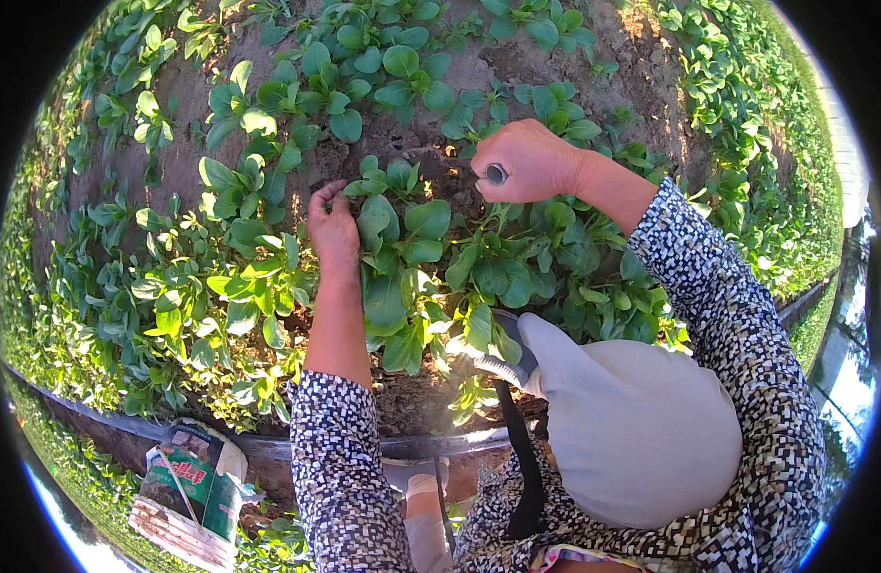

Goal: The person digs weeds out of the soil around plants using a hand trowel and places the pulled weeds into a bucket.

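My right hand (530,161) is closed around a round handle (496,174), seen end-on, above the plants. The tool's working end is hidden below the fist. To its left, my left hand (334,222) is low among the leaves, its fingertips at the edge of a small leafy plant (383,179); whether they pinch anything cannot be told. Larger broad-leaved green plants (426,220) grow between and below my two hands. Brown soil (405,136) shows just beyond them.
My bent knee (641,430) in light trousers and a grey shoe (516,351) are at the bed's near side. Dark edging (476,438) borders the bed. A printed container with a handle (197,473) stands at lower left. More leafy plants (741,157) grow at right.
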